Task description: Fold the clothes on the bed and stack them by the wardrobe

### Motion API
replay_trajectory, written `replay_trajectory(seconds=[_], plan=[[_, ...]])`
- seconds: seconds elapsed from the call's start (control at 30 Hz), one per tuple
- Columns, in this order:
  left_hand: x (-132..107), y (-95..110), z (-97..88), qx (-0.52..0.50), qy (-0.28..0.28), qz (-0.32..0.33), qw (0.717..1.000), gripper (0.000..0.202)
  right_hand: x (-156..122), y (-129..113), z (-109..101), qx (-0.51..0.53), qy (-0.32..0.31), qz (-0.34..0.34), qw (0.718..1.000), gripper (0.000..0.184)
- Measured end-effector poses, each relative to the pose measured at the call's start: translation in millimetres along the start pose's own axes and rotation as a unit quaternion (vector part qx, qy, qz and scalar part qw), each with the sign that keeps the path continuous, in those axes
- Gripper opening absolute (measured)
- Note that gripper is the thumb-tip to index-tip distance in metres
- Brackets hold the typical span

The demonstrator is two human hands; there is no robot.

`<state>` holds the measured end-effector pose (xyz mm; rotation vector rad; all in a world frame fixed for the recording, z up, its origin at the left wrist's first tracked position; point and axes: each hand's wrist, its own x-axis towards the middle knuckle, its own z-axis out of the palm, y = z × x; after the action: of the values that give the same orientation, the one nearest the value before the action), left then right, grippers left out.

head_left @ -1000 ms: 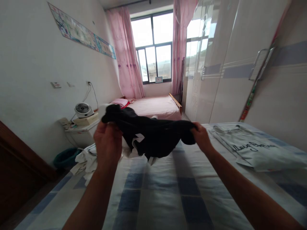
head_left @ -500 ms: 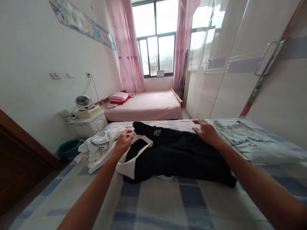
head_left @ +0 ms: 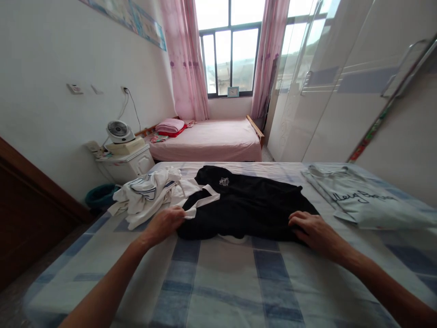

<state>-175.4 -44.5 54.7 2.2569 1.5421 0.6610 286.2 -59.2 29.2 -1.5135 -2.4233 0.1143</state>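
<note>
A black polo shirt (head_left: 249,205) with a white collar (head_left: 208,196) and a small pale emblem lies folded lengthwise on the checked bed (head_left: 225,278). My left hand (head_left: 167,222) is closed on the near side of the collar, its fingertips partly hidden. At the near right corner, by the hem, my right hand (head_left: 312,230) has its fingers curled onto the black fabric. A bit of white cloth (head_left: 234,238) shows under the shirt's near edge. Touching the collar end on the left is a crumpled heap of white clothes (head_left: 146,196).
A pale bag with black lettering (head_left: 365,200) lies on the right of the bed. Beyond the far edge stands a pink bed (head_left: 218,141). To the left are a nightstand (head_left: 133,164) with a fan (head_left: 120,131) and a teal bin (head_left: 100,195). A white wardrobe (head_left: 327,105) lines the right.
Both hands have moved from the shirt's far side to its near edge and closed on the fabric there. The camera view has tilted down slightly.
</note>
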Motion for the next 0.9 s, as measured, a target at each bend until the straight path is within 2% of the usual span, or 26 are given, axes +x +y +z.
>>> replay_trajectory(seconds=[0.07, 0.2, 0.3, 0.37, 0.5, 0.57, 0.63, 0.7, 0.77, 0.83, 0.9], plan=[[10, -3, 2.4, -0.004, 0.007, -0.003, 1.0, 0.018, 10, 5, -3, 0.028, 0.049, 0.032, 0.998, 0.018], [38, 4, -15.5, -0.102, 0.127, -0.022, 0.986, 0.025, 41, 14, -31, 0.095, 0.176, 0.147, 0.969, 0.026], [68, 14, -34.9, -0.131, 0.22, -0.016, 0.967, 0.023, 72, 19, -57, 0.139, 0.256, 0.181, 0.939, 0.029], [95, 19, -43.7, -0.122, 0.279, -0.031, 0.952, 0.018, 97, 22, -71, 0.154, 0.289, 0.183, 0.927, 0.03], [163, 28, -57.3, -0.119, 0.353, -0.067, 0.926, 0.013, 159, 28, -95, 0.147, 0.296, 0.213, 0.919, 0.027], [194, 38, -70.1, -0.123, 0.395, -0.066, 0.908, 0.013, 188, 30, -113, 0.145, 0.324, 0.22, 0.909, 0.026], [216, 52, -88.8, -0.121, 0.448, -0.055, 0.884, 0.014, 208, 31, -136, 0.143, 0.375, 0.208, 0.892, 0.027], [223, 68, -109.8, -0.105, 0.493, -0.036, 0.863, 0.016, 216, 30, -159, 0.136, 0.425, 0.186, 0.875, 0.028], [215, 83, -126.5, -0.079, 0.518, -0.009, 0.852, 0.018, 212, 28, -176, 0.124, 0.457, 0.163, 0.865, 0.027], [193, 92, -133.8, -0.05, 0.525, 0.028, 0.849, 0.018, 195, 28, -183, 0.124, 0.456, 0.141, 0.87, 0.027], [159, 91, -129.9, -0.021, 0.503, 0.059, 0.862, 0.017, 166, 32, -174, 0.143, 0.413, 0.129, 0.89, 0.028]])
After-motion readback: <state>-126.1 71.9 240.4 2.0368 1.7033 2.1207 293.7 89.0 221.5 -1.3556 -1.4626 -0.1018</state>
